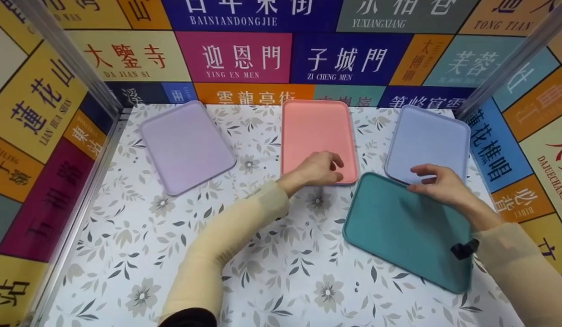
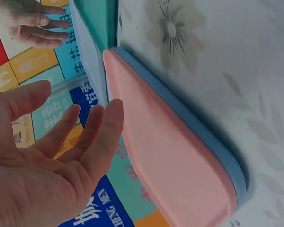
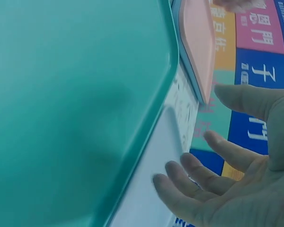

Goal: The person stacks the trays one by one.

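In the head view, the left hand [image 1: 318, 169] hangs over the near end of the pink tray [image 1: 315, 131], fingers loosely bent and grasping nothing. The right hand [image 1: 442, 184] hovers by the far edge of the green tray [image 1: 408, 227], its grip released too. The pink tray sits at the back middle of the flowered tabletop [image 1: 271, 281], long axis running away from the person toward the lettered wall [image 1: 231, 56]. The green tray lies nearer, at right, slanting lengthwise from far left to near right, just beside a periwinkle tray [image 1: 430, 141]. At far left, a purple tray [image 1: 187, 145] lies askew.

From the left wrist I see the pink tray stacked on a blue tray [image 2: 209, 142], smooth, round-cornered and low-lipped; the fingers stretch out loosely.

From the right wrist, the green tray looks plain, with a raised rim and a soft shadow; the fingers spread, clasping nothing.
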The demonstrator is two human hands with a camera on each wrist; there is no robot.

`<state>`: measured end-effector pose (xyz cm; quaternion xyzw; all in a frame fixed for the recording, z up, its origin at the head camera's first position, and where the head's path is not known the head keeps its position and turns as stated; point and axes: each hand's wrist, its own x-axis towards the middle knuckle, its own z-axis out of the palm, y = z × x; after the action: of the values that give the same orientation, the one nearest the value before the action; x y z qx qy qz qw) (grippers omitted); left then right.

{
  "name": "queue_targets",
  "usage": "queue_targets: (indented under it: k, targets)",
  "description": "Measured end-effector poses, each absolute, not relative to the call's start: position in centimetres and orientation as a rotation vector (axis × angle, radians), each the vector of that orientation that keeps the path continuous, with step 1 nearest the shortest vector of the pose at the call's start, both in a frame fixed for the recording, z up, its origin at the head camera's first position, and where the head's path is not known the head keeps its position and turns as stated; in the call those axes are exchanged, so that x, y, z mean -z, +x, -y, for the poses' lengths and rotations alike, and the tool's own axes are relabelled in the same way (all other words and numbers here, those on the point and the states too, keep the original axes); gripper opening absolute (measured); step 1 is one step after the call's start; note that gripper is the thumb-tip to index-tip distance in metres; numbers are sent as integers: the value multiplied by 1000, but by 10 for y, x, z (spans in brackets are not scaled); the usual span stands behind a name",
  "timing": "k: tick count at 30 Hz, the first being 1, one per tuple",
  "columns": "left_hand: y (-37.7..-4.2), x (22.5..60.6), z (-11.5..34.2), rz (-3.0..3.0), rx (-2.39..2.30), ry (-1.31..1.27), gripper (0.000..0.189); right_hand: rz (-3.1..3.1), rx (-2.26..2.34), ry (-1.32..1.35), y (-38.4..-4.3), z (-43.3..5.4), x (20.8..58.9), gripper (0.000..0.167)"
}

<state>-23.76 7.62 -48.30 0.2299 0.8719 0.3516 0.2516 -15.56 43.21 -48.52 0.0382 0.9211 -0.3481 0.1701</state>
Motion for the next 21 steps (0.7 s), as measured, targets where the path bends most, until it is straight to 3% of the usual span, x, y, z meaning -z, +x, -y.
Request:
queue_targets:
  k: [14,21]
  targets:
    - [-211,510,-100,-2303,-903,738,47,-2477,923,264,-106,-495,483,76]
    - [-220,559,-120,-2334,-857,728,42,-2437,971,383,-80,-525,486,80]
